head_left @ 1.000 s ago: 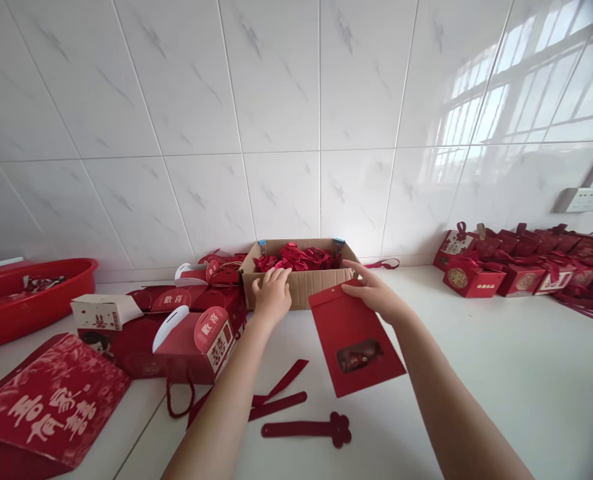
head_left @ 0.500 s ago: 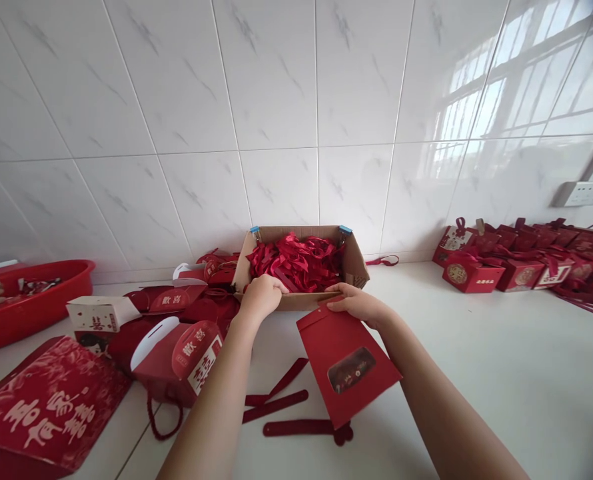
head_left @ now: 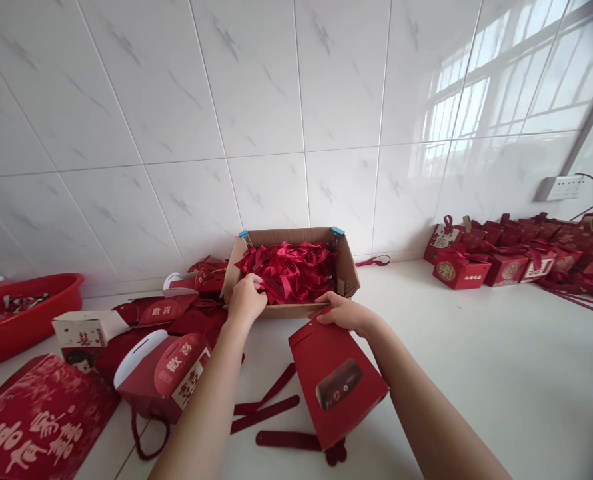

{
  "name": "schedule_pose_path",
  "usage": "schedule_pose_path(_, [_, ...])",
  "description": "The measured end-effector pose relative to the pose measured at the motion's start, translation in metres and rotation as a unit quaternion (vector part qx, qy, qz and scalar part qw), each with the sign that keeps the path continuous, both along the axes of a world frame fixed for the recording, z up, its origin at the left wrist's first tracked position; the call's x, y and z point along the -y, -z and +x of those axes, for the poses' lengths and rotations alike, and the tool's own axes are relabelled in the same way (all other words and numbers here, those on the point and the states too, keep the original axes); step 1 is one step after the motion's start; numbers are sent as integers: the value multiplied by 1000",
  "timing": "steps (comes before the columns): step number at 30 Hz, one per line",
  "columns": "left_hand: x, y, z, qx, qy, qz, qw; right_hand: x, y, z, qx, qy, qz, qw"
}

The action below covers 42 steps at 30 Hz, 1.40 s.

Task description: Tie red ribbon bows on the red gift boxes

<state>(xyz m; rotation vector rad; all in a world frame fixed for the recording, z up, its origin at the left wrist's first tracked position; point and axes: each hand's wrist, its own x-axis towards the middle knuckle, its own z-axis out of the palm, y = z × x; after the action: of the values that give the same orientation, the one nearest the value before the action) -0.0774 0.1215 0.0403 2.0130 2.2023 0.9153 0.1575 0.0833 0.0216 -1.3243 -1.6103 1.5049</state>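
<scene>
My left hand (head_left: 247, 299) is closed at the left front of a cardboard box (head_left: 347, 270), its fingers pinching at the heap of loose red ribbons (head_left: 289, 270) inside. How much ribbon lies between those fingers is partly hidden. My right hand (head_left: 344, 312) grips the top end of a red gift box (head_left: 334, 373), thumb on its face. The gift box has an oval window with dark contents behind it, and it is tilted toward me. Beneath and beside it on the white table lie several dark red straps (head_left: 281, 440), one with a flower-shaped end.
Red gift boxes (head_left: 161, 367) and a flat red printed bag (head_left: 41, 417) crowd the left side. Beyond them stands a red basin (head_left: 66, 293) with small packets and part of another hand in it. Rows of ribboned red boxes (head_left: 461, 270) stand at the right. A tiled wall (head_left: 266, 187) bounds the back.
The view has shifted slightly, moving most things left. My left hand stays at the ribbons with its fingers curled. The gift box remains in my right hand, its side now showing more.
</scene>
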Motion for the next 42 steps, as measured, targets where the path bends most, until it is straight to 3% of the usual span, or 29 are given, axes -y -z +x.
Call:
schedule_pose_path(6, [-17,-16,-14,-51,-38,-31,998,4,0,-6,65,24,16,998])
schedule_pose_path(15, [-23,-30,-31,-113,-12,-92,989,5,9,-7,58,1,27,998])
schedule_pose_path(18, [-19,-31,-29,-131,45,-125,982,6,7,-6,52,-5,24,998])
schedule_pose_path(21, [-15,-30,-15,-139,158,-155,965,8,6,-6,57,-3,23,998])
schedule_pose_path(24, [-16,-24,8,-143,283,-193,929,9,4,-7,63,-4,20,998])
schedule_pose_path(27, [-27,-17,29,-168,347,-234,892,10,4,-7,66,-7,17,998])
schedule_pose_path(30, [-44,-14,35,-211,335,-230,889,10,5,-8,67,-11,17,998])
schedule_pose_path(36, [-70,-29,16,-268,225,-130,928,8,10,-8,69,-15,25,997])
schedule_pose_path(42, [-78,-38,10,-247,241,-88,934,8,10,-7,68,-21,20,997])
